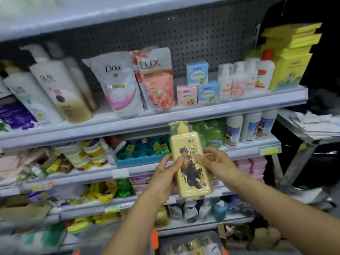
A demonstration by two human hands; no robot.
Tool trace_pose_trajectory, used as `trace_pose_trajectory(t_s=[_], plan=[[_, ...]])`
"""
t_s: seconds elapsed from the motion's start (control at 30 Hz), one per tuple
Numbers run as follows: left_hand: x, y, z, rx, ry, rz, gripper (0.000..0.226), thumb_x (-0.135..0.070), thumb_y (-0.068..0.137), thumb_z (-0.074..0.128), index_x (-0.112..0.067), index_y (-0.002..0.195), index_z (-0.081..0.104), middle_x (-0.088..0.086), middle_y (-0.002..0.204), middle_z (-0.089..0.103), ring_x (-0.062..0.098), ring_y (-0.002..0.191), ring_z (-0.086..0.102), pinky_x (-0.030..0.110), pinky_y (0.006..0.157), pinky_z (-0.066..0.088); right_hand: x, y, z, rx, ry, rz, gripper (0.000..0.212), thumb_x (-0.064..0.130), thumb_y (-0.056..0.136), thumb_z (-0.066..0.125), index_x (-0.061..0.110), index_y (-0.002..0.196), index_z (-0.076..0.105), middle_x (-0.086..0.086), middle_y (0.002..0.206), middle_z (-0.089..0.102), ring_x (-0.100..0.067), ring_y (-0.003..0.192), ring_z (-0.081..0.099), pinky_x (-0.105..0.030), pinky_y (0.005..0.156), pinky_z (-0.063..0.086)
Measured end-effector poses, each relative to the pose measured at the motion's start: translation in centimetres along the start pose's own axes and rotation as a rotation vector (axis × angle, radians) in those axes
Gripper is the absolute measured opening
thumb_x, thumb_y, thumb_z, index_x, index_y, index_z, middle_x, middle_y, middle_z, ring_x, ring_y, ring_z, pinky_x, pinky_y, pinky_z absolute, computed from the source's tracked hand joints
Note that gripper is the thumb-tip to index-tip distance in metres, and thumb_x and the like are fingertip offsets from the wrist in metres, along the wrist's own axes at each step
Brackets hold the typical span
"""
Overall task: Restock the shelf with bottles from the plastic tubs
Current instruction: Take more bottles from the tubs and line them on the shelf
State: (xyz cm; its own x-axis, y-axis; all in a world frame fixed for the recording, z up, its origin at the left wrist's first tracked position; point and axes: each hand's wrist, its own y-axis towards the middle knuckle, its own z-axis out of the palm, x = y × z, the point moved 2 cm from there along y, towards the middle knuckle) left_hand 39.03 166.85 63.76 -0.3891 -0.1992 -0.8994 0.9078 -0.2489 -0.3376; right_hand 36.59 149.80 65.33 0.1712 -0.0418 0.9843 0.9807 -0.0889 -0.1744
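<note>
A yellow pump bottle [189, 161] with a dark figure on its label is held upright in front of the shelves. My left hand [165, 173] grips its left side, thumb on the label. My right hand [215, 162] grips its right side, fingertips on the label. A clear plastic tub [215, 236] at the bottom edge holds several more pump bottles [193, 245]. The shelf [165, 118] behind carries Olay bottles [60, 89], a Dove pouch [119, 83] and a Lux pouch [156, 78].
Small soap boxes [196, 85] and white bottles [239, 80] stand on the upper shelf at right, beside stacked yellow boxes [288, 52]. A teal tray [141, 151] sits on the shelf behind the bottle. A metal table [303, 137] with papers stands at right.
</note>
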Motion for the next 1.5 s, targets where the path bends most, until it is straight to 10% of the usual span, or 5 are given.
trace_pose_trajectory(t_s=[0.27, 0.6, 0.87, 1.1, 1.5], plan=[[-8.1, -3.8, 0.6, 0.058, 0.049, 0.166, 0.032, -0.022, 0.091, 0.068, -0.019, 0.122, 0.061, 0.001, 0.089, 0.076, 0.014, 0.075, 0.069, 0.029, 0.061, 0.054, 8.9, -2.2, 1.9, 0.008, -0.086, -0.175, 0.037, 0.021, 0.088, 0.068, 0.007, 0.121, 0.056, -0.013, 0.105, 0.072, -0.024, 0.09, 0.07, -0.036, 0.073, 0.055], [-17.4, -7.1, 1.8, 0.12, 0.208, 0.398, 0.031, -0.028, 0.09, 0.069, -0.022, 0.119, 0.058, 0.009, 0.111, 0.074, 0.024, 0.092, 0.069, 0.044, 0.087, 0.054, 17.7, -4.8, 3.3, -0.018, -0.093, -0.378, 0.033, 0.021, 0.09, 0.066, 0.008, 0.118, 0.055, -0.012, 0.102, 0.072, -0.021, 0.083, 0.071, -0.029, 0.066, 0.054], [-24.2, -8.4, 4.0, 0.149, 0.25, 0.55, 0.036, -0.028, 0.089, 0.07, -0.018, 0.121, 0.056, -0.001, 0.09, 0.074, 0.008, 0.066, 0.069, 0.028, 0.061, 0.057, 24.2, -5.1, 3.0, -0.057, -0.118, -0.52, 0.035, 0.027, 0.088, 0.068, 0.01, 0.118, 0.059, -0.006, 0.098, 0.074, -0.023, 0.092, 0.07, -0.045, 0.087, 0.056], [-29.4, -7.9, 6.9, 0.134, 0.257, 0.657, 0.038, -0.03, 0.088, 0.07, -0.014, 0.12, 0.058, -0.002, 0.087, 0.074, 0.012, 0.072, 0.071, 0.032, 0.065, 0.055, 30.3, -3.8, 1.7, -0.074, -0.159, -0.612, 0.021, 0.026, 0.088, 0.068, 0.012, 0.104, 0.067, -0.002, 0.089, 0.073, -0.011, 0.071, 0.07, -0.025, 0.06, 0.053], [-36.0, -5.2, 11.0, 0.057, 0.298, 0.768, 0.039, -0.038, 0.087, 0.071, -0.019, 0.118, 0.058, 0.008, 0.102, 0.074, 0.025, 0.089, 0.073, 0.045, 0.085, 0.059, 38.0, 0.8, -1.1, -0.07, -0.199, -0.708, 0.035, 0.028, 0.088, 0.069, 0.004, 0.112, 0.065, -0.004, 0.087, 0.071, -0.009, 0.066, 0.067, -0.024, 0.059, 0.05]])
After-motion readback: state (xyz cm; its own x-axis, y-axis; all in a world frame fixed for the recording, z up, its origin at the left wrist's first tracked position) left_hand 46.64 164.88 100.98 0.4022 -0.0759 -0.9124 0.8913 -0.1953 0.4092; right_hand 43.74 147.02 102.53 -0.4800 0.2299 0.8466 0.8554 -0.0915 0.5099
